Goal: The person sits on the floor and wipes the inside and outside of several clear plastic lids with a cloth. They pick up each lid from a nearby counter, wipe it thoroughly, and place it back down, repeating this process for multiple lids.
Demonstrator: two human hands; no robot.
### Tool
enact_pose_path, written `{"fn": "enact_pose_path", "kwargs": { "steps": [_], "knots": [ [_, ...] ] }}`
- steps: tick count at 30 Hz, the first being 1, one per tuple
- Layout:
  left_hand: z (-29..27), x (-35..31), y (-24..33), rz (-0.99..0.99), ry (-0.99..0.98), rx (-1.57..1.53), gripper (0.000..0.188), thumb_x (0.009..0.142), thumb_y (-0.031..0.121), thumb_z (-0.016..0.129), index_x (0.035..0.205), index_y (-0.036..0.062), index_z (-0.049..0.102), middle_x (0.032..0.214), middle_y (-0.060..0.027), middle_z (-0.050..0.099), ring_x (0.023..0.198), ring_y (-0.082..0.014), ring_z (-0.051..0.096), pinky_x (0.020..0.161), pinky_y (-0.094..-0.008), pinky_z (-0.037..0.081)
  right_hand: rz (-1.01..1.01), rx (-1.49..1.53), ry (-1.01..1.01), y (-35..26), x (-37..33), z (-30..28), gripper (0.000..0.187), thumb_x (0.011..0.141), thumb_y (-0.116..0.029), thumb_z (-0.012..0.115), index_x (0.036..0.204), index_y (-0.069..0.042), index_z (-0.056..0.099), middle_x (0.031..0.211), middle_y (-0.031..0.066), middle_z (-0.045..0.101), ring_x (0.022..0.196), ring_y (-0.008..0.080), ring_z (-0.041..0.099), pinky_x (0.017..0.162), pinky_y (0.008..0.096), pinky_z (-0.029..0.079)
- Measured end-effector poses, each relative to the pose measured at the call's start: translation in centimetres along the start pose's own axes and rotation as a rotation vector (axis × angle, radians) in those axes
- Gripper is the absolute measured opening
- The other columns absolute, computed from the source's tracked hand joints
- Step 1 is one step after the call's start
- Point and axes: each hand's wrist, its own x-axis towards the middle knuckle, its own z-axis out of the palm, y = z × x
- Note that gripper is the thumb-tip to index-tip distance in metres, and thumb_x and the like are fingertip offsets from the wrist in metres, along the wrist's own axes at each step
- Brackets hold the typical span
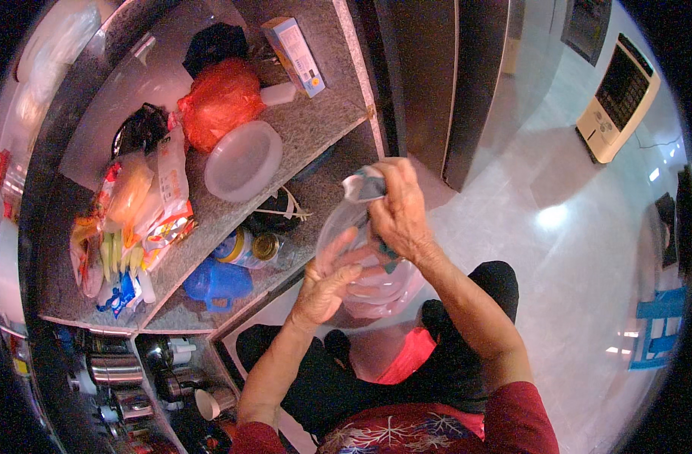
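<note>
In front of my knees I hold a clear round plastic container (391,299), tilted. My left hand (329,281) grips its near left side, and the fingers show through the see-through wall. My right hand (399,208) is closed on a grey and white cloth (367,186) at the container's upper rim. Part of the cloth shows dark lower down by the wall; the right thumb and palm are partly hidden. On the upper shelf, left of the container, lies a round translucent lid (244,161).
Granite shelves (316,125) on the left carry a red plastic bag (221,102), a small box (294,57) and food packets (145,200). Below are a blue plastic jug (217,284) and jars (248,248). Steel pots (115,371) stand lower left. An air cooler (617,98) stands far right.
</note>
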Motion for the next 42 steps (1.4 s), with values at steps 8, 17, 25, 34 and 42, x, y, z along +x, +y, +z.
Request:
{"fn": "enact_pose_path", "kwargs": {
  "steps": [8,17,25,34,42],
  "knots": [
    [-1.6,-0.4,-0.9,0.004,0.112,-0.085,0.060,0.085,0.002,0.059,0.140,0.0177,0.039,0.128,-0.0126,0.056,0.109,-0.0367,0.060,0.075,-0.0598,0.057,-0.329,-0.228,-0.116,-3.4,-1.0,1.5,0.039,0.074,-0.024,0.058,0.110,-0.008,0.056,0.109,0.0094,0.055,0.100,0.0275,0.052,0.082,0.0436,0.037],
    [-1.1,1.1,1.6,0.269,0.102,-0.196,0.069,0.093,0.013,0.057,0.148,0.0298,0.020,0.150,-0.0192,0.027,0.125,-0.0469,0.044,0.084,-0.0648,0.051,0.250,-0.058,0.012,1.0,-3.5,1.9,0.059,0.073,-0.007,0.058,0.129,0.003,0.041,0.113,0.0245,0.049,0.104,0.0408,0.047,0.091,0.0490,0.037],
    [0.6,1.8,1.1,0.149,0.375,-0.044,0.058,0.096,0.058,0.037,0.147,0.0316,0.029,0.144,-0.0064,0.042,0.128,-0.0243,0.044,0.103,-0.0466,0.041,-0.022,-0.129,-0.221,-3.1,-6.8,2.3,0.071,0.066,-0.006,0.067,0.133,-0.005,0.043,0.130,0.0225,0.042,0.120,0.0417,0.042,0.101,0.0481,0.036],
    [0.6,1.8,-1.8,-0.017,0.185,-0.005,0.078,0.091,0.070,0.028,0.146,0.0138,0.029,0.148,-0.0048,0.036,0.136,-0.0238,0.036,0.111,-0.0426,0.031,-0.011,-0.174,-0.088,-2.7,-2.1,2.6,0.057,0.065,-0.011,0.063,0.120,-0.005,0.052,0.120,0.0150,0.051,0.113,0.0339,0.047,0.094,0.0454,0.034],
    [-0.7,0.7,-0.1,-0.013,0.145,-0.281,0.081,0.090,0.072,0.031,0.144,0.0124,0.032,0.143,-0.0103,0.041,0.131,-0.0256,0.041,0.107,-0.0435,0.037,-0.316,-0.092,-0.394,-3.8,-3.9,2.2,0.062,0.067,-0.025,0.065,0.124,-0.006,0.050,0.126,0.0131,0.050,0.122,0.0301,0.047,0.093,0.0455,0.036]
  ]
}}
